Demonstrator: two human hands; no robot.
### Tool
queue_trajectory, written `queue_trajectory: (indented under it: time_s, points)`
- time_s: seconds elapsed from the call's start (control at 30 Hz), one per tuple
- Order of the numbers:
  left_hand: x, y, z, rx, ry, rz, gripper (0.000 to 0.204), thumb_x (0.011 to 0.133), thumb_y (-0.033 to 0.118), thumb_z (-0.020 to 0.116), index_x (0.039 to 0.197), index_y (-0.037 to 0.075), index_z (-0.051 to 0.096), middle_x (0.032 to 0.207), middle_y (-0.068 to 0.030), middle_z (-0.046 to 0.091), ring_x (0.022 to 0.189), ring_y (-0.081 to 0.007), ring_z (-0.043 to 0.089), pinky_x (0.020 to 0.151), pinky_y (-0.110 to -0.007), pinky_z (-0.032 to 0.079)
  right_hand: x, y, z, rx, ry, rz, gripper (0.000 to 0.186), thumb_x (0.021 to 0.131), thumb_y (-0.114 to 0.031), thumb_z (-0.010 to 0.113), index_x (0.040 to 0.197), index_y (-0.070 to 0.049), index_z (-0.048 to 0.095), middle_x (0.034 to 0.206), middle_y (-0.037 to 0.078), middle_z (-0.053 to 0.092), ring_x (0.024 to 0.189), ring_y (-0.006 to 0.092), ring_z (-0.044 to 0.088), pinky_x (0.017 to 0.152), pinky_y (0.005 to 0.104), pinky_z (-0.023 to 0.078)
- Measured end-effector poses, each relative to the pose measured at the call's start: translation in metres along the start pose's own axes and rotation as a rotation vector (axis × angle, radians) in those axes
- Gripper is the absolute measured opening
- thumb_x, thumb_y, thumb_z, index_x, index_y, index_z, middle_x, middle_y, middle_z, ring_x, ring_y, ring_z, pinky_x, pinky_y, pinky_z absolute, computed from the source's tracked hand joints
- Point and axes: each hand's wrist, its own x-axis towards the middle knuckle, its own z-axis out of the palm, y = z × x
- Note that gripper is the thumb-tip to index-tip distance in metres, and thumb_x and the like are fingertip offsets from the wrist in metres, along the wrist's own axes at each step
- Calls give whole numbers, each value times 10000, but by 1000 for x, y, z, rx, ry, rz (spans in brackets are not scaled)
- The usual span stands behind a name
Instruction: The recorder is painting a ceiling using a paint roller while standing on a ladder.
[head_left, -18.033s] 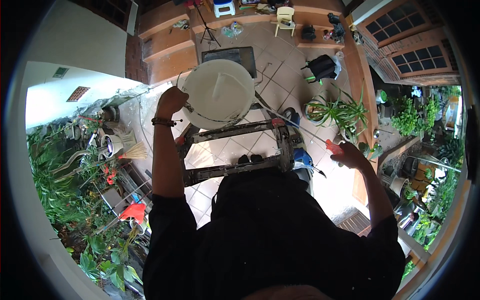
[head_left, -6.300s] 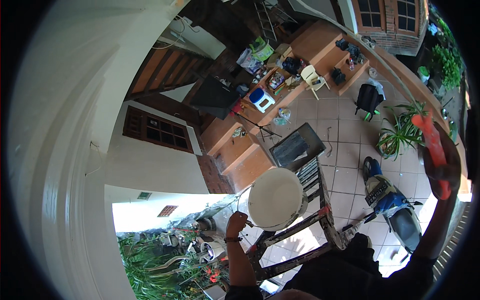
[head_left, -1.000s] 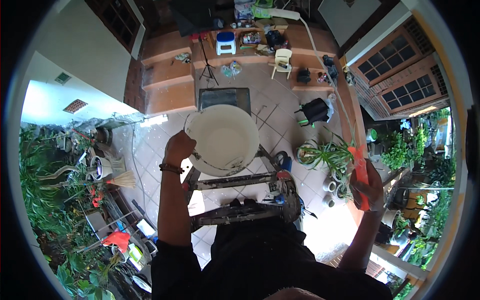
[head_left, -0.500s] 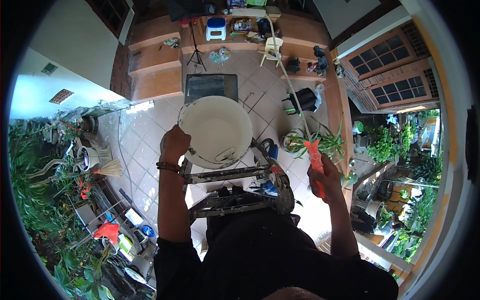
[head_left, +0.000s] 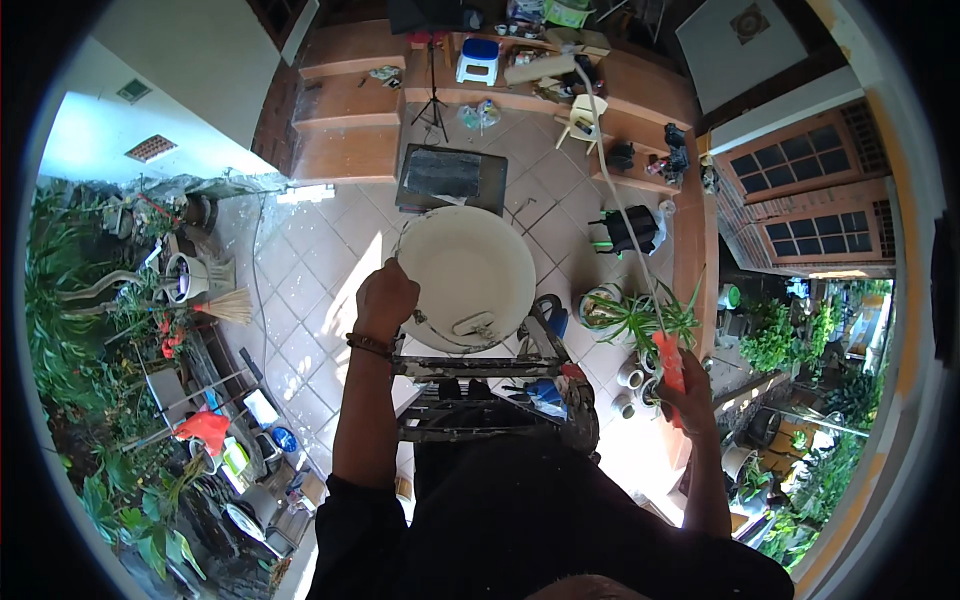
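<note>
My left hand (head_left: 387, 300) is closed round the left edge of a large cream bucket (head_left: 517, 288). Wet-looking pale paint lies inside it, with a wire handle and smears at the near rim. The bucket stands just beyond the top of a paint-splattered stepladder (head_left: 470, 368) in front of my body. Off to the right, my right hand (head_left: 688, 395) grips the red handle of a paint roller (head_left: 670, 375). Its long thin rod runs up and away to a pale roller sleeve (head_left: 540, 68), held in the air over the far steps.
Far below is a tiled floor (head_left: 330, 235) with a dark mat (head_left: 445, 172), a tripod (head_left: 431, 100), a blue-and-white stool (head_left: 478, 62) and a cream chair (head_left: 582, 122). Potted plants (head_left: 640, 318) stand at right. A broom (head_left: 225, 307) and garden clutter line the left.
My view has shifted, so the scene sits farther right. My right hand has drawn the paint roller nearer and lower, bringing its sleeve fully into view. My left hand keeps its grip on the bucket.
</note>
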Motion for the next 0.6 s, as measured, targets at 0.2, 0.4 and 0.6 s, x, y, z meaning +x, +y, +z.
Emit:
queue_trajectory:
  time_s: [0.2, 0.4, 0.6]
  points:
    - [-1, -1, -3, -14, -1, 44, 249, 762, 178, 553, 879, -39, 581, 821, -236, 658, 833, -376, 644, 770, -453, 512, -50, -36, -52, -418, -118, 185, 543, 692, 10, 689, 1213, 9, 534, 738, 29, 614, 489, 89, 525, 439, 239, 442]
    - [1, 17, 0, -28, 50, 123, 238, 766, 158, 544, 882, -44, 593, 831, -245, 657, 843, -383, 643, 788, -455, 509, -41, -70, -21, -836, -257, 174, 522, 693, -48, 724, 1191, -16, 573, 778, 72, 655, 533, 115, 593, 497, 260, 492]
    - [16, -13, 28, 99, 57, 308, 239, 774, 156, 554, 885, -52, 594, 867, -259, 655, 852, -385, 646, 803, -435, 516, 28, -76, 2, -1011, -474, 86, 441, 706, -112, 729, 1126, -30, 622, 766, 106, 659, 556, 143, 623, 557, 291, 517]
